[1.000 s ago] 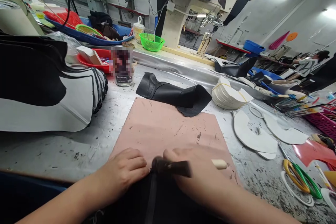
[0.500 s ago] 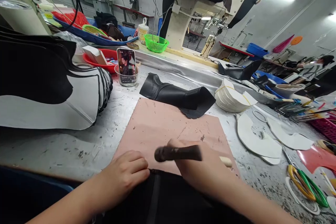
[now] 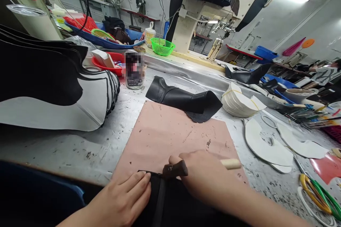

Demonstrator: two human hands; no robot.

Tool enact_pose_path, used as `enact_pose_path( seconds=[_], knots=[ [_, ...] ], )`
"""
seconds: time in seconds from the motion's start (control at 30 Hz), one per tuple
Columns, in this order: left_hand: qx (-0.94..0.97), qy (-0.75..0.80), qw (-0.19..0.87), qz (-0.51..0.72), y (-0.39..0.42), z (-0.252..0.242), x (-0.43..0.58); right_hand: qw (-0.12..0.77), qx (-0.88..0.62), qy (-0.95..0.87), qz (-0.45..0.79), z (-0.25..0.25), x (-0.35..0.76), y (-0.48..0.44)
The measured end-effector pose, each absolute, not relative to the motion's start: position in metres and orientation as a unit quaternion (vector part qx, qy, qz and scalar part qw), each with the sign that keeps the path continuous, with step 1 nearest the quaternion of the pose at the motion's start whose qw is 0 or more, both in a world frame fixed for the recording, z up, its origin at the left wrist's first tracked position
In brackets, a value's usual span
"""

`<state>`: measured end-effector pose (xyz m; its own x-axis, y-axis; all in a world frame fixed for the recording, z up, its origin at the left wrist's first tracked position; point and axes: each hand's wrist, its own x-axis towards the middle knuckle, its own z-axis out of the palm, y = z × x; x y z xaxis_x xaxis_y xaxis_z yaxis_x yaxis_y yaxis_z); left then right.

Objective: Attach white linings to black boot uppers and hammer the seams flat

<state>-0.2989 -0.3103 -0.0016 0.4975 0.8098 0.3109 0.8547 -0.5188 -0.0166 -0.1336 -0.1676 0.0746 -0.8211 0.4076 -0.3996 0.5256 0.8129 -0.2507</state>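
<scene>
My right hand [image 3: 205,177] is wrapped round a small hammer [image 3: 176,169]; its dark head rests on the top edge of a black leather piece [image 3: 170,202] and its pale handle end [image 3: 231,163] sticks out to the right. My left hand [image 3: 125,198] lies flat with fingers stretched on the black piece, just left of its centre seam. The piece lies on the near edge of a pink mat [image 3: 170,134] on the worktable.
A folded black boot upper [image 3: 183,99] lies beyond the mat. A stack of black and white cut pieces [image 3: 53,92] fills the left. White insole shapes [image 3: 263,142], a bundled white stack [image 3: 239,101], scissors [image 3: 317,191] and a jar [image 3: 134,71] stand around. Sewing machines stand behind.
The hammer head has come down from above the mat onto the black piece's edge. My left hand's fingers have flattened out. The view shifted slightly.
</scene>
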Motion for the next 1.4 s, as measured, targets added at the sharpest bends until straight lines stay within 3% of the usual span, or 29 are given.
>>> enact_pose_path(
  seconds=[0.27,0.6,0.73,0.87,0.93,1.07,1.2,1.33,1.4],
  knots=[
    [-0.824,-0.525,0.102,-0.188,-0.313,-0.002,-0.290,0.152,0.204,0.962,-0.101,0.068,-0.149,-0.167],
    [-0.774,-0.564,0.171,-0.230,-0.319,-0.017,-0.269,0.063,0.210,0.968,-0.120,0.059,-0.160,-0.174],
    [-0.775,-0.567,0.163,-0.226,-0.321,-0.019,-0.268,0.080,0.161,0.976,-0.125,0.059,-0.159,-0.176],
    [-0.772,-0.575,0.139,-0.233,-0.321,-0.018,-0.268,0.008,0.251,0.953,-0.169,0.060,-0.132,-0.172],
    [-0.769,-0.577,0.127,-0.245,-0.320,-0.018,-0.268,0.030,0.282,0.938,-0.198,0.059,-0.118,-0.171],
    [-0.760,-0.591,0.068,-0.261,-0.314,-0.013,-0.273,0.143,0.272,0.936,-0.174,0.063,-0.105,-0.170],
    [-0.768,-0.603,-0.051,-0.209,-0.306,0.000,-0.282,0.075,0.328,0.922,-0.190,0.066,-0.103,-0.172],
    [-0.745,-0.639,-0.149,-0.123,-0.291,0.012,-0.284,0.151,0.304,0.918,-0.206,0.057,-0.094,-0.170],
    [-0.725,-0.657,-0.181,-0.101,-0.280,0.016,-0.279,0.146,0.301,0.927,-0.170,0.050,-0.079,-0.162]
  ],
)
